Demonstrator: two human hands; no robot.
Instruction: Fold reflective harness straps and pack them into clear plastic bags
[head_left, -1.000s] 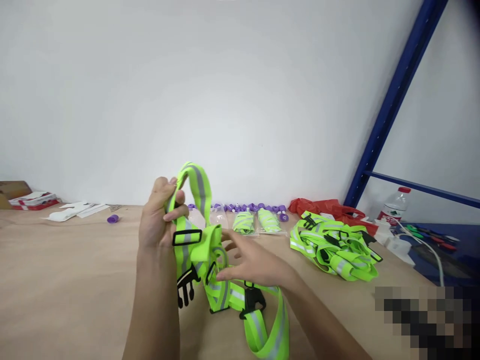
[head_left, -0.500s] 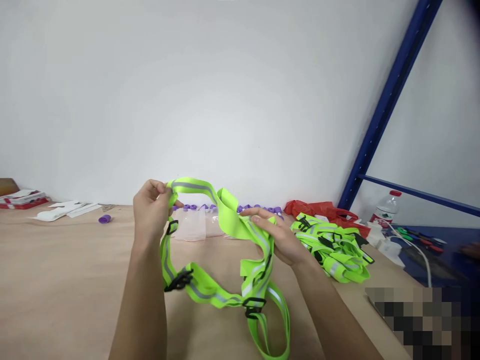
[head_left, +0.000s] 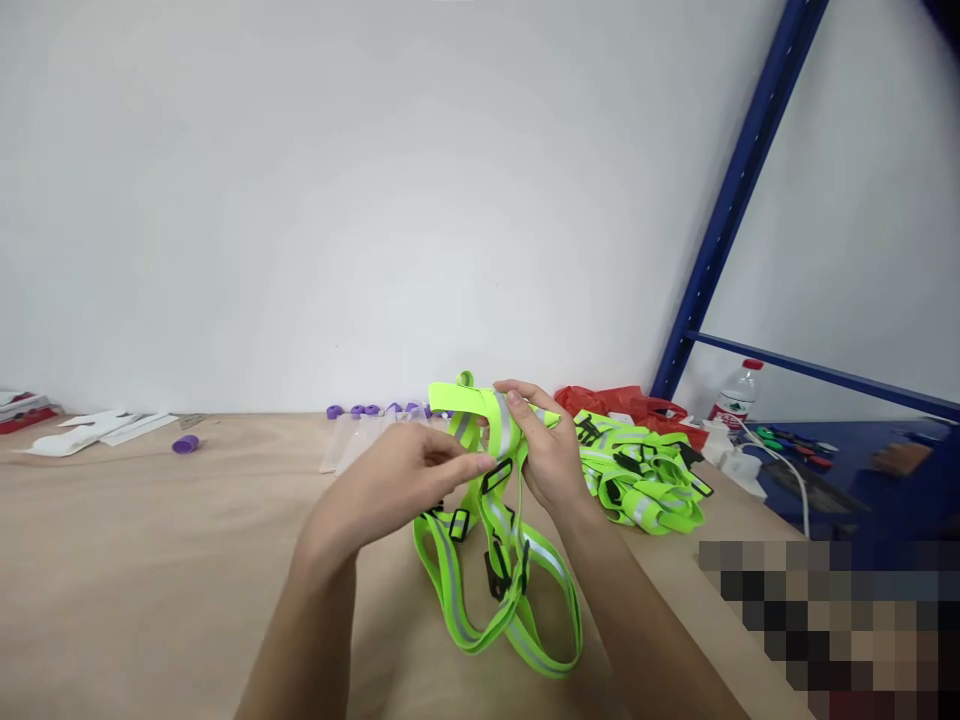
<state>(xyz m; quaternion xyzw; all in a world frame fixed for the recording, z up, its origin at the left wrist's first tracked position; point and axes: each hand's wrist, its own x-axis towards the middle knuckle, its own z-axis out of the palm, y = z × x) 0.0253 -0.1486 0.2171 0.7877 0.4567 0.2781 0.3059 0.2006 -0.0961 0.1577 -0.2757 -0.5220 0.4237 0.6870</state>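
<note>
A neon green strap harness (head_left: pixel 461 600) with grey reflective stripes and black buckles hangs over the table, its lower loops dangling. Its upper straps are gathered in my right hand (head_left: pixel 544 450), which is closed round them with the thumb on top. My left hand (head_left: pixel 405 475) is at the left side of the bundle, fingertips against the strap near a black buckle (head_left: pixel 497 476); whether it grips anything is hard to tell. To the right of my right hand lies a pile of similar green straps (head_left: pixel 645 475).
Clear plastic bags (head_left: pixel 356 440) and several purple rolls (head_left: pixel 334 411) line the wall side. A purple roll (head_left: pixel 185 444) and white paper pieces (head_left: pixel 82 433) lie left. At right are a red bag (head_left: pixel 607 400), a bottle (head_left: pixel 739 392), a white cable and a blue rack post (head_left: pixel 739 200).
My left hand has moved right to my right hand, and the harness, spread between them before, is now bunched in my right hand. The camera view has shifted slightly.
</note>
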